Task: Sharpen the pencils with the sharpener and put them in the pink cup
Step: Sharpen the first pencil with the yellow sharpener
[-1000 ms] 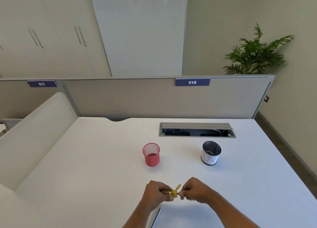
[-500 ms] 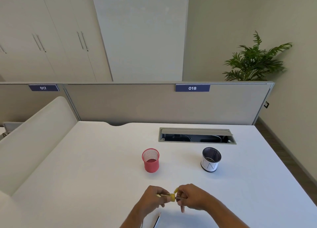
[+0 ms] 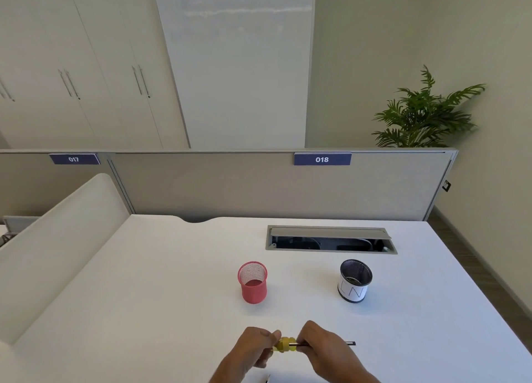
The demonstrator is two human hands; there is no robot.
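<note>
Yellow sharpener (image 3: pixel 284 344) held low over the near edge of the white surface (image 3: pixel 161 290), pinched in the curled fingers of the left hand (image 3: pixel 253 349). 1 dark pencil (image 3: pixel 349 343) lies level, tip end in the sharpener, its far end jutting out past the right hand (image 3: pixel 322 346), which grips the shaft. Versus 0.5 s ago: the pencil's free end now shows to the right of the right hand; both hands sit slightly farther right. Count: 1 pink mesh cup (image 3: pixel 252 282), upright, beyond the hands; 1 black mesh cup (image 3: pixel 355 284) with white label, well right of it. 1 more pencil tip (image 3: pixel 267 378) at the frame bottom.
</note>
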